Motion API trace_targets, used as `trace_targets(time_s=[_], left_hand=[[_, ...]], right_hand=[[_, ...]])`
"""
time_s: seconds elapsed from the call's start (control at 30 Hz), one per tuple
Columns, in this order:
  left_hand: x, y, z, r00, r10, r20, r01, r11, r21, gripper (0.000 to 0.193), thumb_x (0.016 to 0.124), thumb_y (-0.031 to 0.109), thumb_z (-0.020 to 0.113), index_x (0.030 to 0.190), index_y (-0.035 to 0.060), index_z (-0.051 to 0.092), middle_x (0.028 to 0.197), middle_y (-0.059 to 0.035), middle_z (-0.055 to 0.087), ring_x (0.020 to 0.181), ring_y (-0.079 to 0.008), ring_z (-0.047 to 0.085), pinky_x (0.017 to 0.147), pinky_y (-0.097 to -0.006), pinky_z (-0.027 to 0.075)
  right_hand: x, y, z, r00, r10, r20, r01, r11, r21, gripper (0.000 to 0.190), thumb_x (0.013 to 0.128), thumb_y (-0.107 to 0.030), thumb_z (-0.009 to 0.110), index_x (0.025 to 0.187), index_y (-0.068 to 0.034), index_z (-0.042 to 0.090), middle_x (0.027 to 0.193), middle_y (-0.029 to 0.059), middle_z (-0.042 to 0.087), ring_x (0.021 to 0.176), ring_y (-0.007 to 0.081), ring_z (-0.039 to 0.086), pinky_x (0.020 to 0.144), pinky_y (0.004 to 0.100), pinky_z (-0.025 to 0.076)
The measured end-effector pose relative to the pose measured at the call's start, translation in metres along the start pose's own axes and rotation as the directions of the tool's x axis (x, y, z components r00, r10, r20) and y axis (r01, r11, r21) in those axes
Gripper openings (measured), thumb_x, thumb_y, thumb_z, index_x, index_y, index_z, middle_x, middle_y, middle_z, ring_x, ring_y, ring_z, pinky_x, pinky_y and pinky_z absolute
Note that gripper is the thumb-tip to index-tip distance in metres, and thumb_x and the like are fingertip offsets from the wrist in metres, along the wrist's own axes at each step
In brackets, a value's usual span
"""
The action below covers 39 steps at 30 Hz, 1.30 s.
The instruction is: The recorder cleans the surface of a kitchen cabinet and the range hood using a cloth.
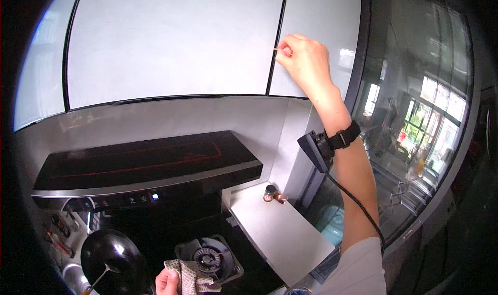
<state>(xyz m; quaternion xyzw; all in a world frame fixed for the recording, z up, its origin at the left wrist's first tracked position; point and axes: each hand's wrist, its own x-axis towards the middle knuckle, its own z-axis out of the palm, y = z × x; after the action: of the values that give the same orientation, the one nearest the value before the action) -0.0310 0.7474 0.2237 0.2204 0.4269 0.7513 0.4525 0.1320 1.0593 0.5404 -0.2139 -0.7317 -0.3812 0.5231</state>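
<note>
My right hand (305,57) is raised to the white upper cabinet doors (175,42). Pinched between its thumb and fingers is a thin yellowish stick, possibly a toothpick (276,49), whose tip is at the black gap (277,42) between two doors. A black strap with a device (319,147) and a cable sits on the forearm. Low in the view, my left hand (168,282) grips a textured beige cloth (188,273). The cloth hangs in front of a gas burner (207,259) and hides part of it.
Below the cabinets juts a black range hood (148,158) with a lit button. A black wok (113,252) with a metal utensil (107,269) stands at left. Two small jars (269,194) stand on the white counter (280,232). A glass panel (412,112) lies at right.
</note>
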Motion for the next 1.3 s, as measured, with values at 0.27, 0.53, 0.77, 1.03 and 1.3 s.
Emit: trace_targets(time_s=[0.27, 0.53, 0.77, 1.03, 1.3], left_hand=[[-0.008, 0.002, 0.015, 0.998, -0.024, 0.05, 0.024, 1.0, 0.004, 0.014, 0.089, 0.02, 0.051, 0.088, 0.0079, 0.058, 0.074, 0.0041, 0.056, 0.06, -0.0034, 0.048, 0.05, -0.0179, 0.036], [-0.017, -0.004, 0.018, 0.998, 0.006, 0.057, -0.005, 1.0, -0.018, 0.015, 0.09, 0.02, 0.05, 0.089, 0.0074, 0.058, 0.075, 0.0034, 0.058, 0.061, -0.0041, 0.05, 0.052, -0.0179, 0.038], [-0.025, -0.008, 0.019, 0.999, 0.025, 0.034, -0.025, 1.0, 0.008, 0.015, 0.089, 0.019, 0.051, 0.091, 0.0064, 0.059, 0.077, 0.003, 0.058, 0.066, -0.0048, 0.052, 0.056, -0.0189, 0.04], [-0.038, -0.003, 0.025, 1.0, 0.014, 0.021, -0.014, 1.0, -0.011, 0.016, 0.089, 0.019, 0.052, 0.095, 0.0054, 0.058, 0.083, 0.0023, 0.058, 0.073, -0.0052, 0.051, 0.064, -0.0194, 0.04], [-0.042, -0.009, 0.019, 0.999, 0.021, 0.042, -0.02, 0.999, -0.028, 0.016, 0.089, 0.02, 0.052, 0.094, 0.0056, 0.058, 0.081, 0.0027, 0.058, 0.071, -0.0053, 0.051, 0.061, -0.0195, 0.04]], right_hand=[[-0.018, 0.002, -0.001, 0.876, -0.34, 0.342, 0.361, 0.933, 0.004, 0.011, 0.075, -0.013, 0.058, 0.07, -0.003, 0.056, 0.076, 0.008, 0.054, 0.076, 0.0242, 0.056, 0.065, 0.0358, 0.046], [-0.025, 0.0, 0.004, 0.859, -0.409, 0.307, 0.431, 0.902, -0.002, 0.009, 0.074, -0.009, 0.057, 0.068, -0.003, 0.055, 0.073, 0.0072, 0.054, 0.074, 0.0234, 0.055, 0.062, 0.0343, 0.047], [-0.028, 0.0, 0.003, 0.866, -0.43, 0.253, 0.433, 0.9, 0.048, 0.007, 0.07, -0.005, 0.057, 0.065, -0.003, 0.053, 0.071, 0.0066, 0.053, 0.071, 0.0229, 0.054, 0.059, 0.0332, 0.046], [-0.027, -0.006, 0.003, 0.83, -0.493, 0.262, 0.493, 0.867, 0.07, 0.006, 0.067, 0.0, 0.052, 0.062, -0.001, 0.049, 0.069, 0.0087, 0.05, 0.069, 0.0244, 0.053, 0.054, 0.0349, 0.045], [-0.025, -0.001, 0.011, 0.836, -0.46, 0.3, 0.463, 0.884, 0.065, 0.007, 0.069, -0.004, 0.055, 0.063, -0.001, 0.052, 0.07, 0.009, 0.05, 0.07, 0.0255, 0.054, 0.056, 0.0352, 0.046]])
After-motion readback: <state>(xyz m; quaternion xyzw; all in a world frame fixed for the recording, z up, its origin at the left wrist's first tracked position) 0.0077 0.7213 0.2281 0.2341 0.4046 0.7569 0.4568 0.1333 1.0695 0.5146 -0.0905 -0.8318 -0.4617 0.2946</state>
